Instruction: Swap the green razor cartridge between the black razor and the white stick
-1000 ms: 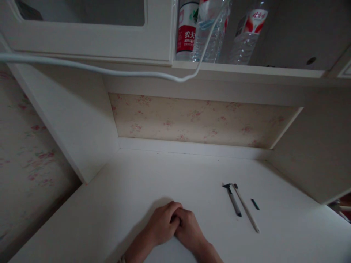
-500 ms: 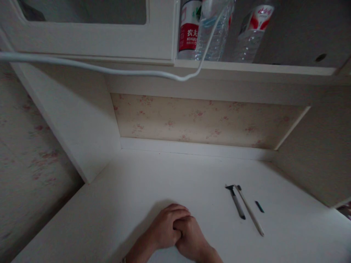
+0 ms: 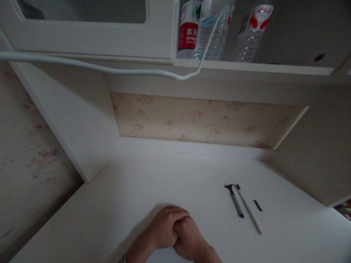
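Note:
At the near edge of the white desk [image 3: 170, 175] my two hands are clasped together. My left hand [image 3: 166, 225] is closed, its fingers wrapped over the top of my right hand [image 3: 189, 239]. The right hand is curled into a fist against the left palm; the inside of its grip is hidden. To their right, apart from both hands, lies a razor-like tool [image 3: 236, 204] with a black T-shaped head and grey handle. Beside it is a slim white stick [image 3: 250, 212] with a dark end, perhaps a toothbrush. Farther right sits a small dark green piece [image 3: 258, 205].
A white cable [image 3: 131, 72] hangs across the view in front of the upper cabinet [image 3: 95, 40]. Several plastic bottles, among them a red-labelled bottle [image 3: 189, 33], stand on the open shelf. White panels [image 3: 71, 117] flank the desk; floral wallpaper [image 3: 192, 117] covers the back.
The hands stay clasped, with a slight tightening of the fingers where they meet. The view has shifted very slightly; the things on the desk lie as before.

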The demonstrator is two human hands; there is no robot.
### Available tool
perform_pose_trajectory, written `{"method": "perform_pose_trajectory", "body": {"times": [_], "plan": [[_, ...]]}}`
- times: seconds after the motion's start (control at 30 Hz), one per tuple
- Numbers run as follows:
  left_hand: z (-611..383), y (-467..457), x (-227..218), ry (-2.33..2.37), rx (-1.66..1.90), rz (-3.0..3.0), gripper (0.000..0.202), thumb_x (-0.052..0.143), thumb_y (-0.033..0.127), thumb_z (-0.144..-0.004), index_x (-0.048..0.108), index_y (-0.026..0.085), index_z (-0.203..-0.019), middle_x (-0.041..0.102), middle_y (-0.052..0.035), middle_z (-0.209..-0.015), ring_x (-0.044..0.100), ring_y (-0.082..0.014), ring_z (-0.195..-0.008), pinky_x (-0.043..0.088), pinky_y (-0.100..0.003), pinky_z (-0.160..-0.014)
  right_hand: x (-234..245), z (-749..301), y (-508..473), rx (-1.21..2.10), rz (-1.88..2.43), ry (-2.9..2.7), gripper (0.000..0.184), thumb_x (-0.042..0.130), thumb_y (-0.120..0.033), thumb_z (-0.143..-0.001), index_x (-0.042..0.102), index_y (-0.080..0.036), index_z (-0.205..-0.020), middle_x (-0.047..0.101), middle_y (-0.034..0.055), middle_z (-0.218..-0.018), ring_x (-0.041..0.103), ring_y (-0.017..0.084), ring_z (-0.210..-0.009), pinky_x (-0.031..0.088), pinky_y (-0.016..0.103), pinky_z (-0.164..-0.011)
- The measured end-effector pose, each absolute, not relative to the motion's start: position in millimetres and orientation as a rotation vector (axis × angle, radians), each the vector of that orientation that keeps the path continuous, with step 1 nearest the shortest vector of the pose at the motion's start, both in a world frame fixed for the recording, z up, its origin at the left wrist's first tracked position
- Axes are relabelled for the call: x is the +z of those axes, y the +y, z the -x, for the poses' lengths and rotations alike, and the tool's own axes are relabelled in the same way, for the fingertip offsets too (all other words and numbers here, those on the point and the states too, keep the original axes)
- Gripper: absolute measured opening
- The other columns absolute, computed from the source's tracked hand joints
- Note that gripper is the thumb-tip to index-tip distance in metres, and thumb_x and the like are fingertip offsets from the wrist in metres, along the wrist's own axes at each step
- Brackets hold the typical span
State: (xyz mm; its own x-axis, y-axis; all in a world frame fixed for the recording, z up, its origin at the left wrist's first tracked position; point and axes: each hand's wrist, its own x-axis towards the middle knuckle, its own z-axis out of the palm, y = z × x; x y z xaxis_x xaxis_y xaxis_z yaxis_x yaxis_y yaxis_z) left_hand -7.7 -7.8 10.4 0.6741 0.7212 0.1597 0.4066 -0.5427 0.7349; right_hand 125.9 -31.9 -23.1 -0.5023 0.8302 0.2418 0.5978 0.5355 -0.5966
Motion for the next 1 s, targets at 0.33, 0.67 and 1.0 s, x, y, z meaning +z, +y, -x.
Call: {"method": "perform_pose_trajectory", "body": {"times": [0.33, 0.67, 1.0], "plan": [[7.4, -7.5, 10.4, 0.86, 0.604, -2.214, 0.075, 0.047, 0.005, -0.049, 0.062, 0.025, -0.12, 0.065, 0.001, -0.119, 0.057, -0.0194, -0.109, 0.04, -0.032, -0.103, -24.1, -126.2, -32.3, 0.619, 1.146, -2.243, 0.035, 0.051, -0.006, -0.057, 0.074, -0.017, -0.082, 0.072, 0.0083, -0.095, 0.065, 0.024, -0.094, 0.046, 0.028, -0.084], [7.2, -7.5, 8.6, 0.9, 0.58, -2.216, 0.075, 0.047, 0.007, -0.049, 0.062, 0.025, -0.119, 0.064, -0.0007, -0.121, 0.057, -0.022, -0.11, 0.04, -0.037, -0.103, -22.1, -126.1, -32.4, 0.634, 1.165, -2.27, 0.038, 0.051, -0.003, -0.057, 0.075, -0.017, -0.083, 0.073, 0.0078, -0.093, 0.066, 0.025, -0.092, 0.048, 0.027, -0.081], [6.8, -8.3, 7.9, 0.876, 0.619, -2.218, 0.075, 0.047, 0.006, -0.049, 0.062, 0.025, -0.12, 0.065, 0.0005, -0.119, 0.057, -0.0184, -0.108, 0.04, -0.031, -0.102, -25.1, -126.8, -32.0, 0.64, 1.136, -2.248, 0.04, 0.05, -0.004, -0.059, 0.074, -0.017, -0.088, 0.072, 0.0083, -0.097, 0.065, 0.025, -0.095, 0.047, 0.028, -0.085]]}}
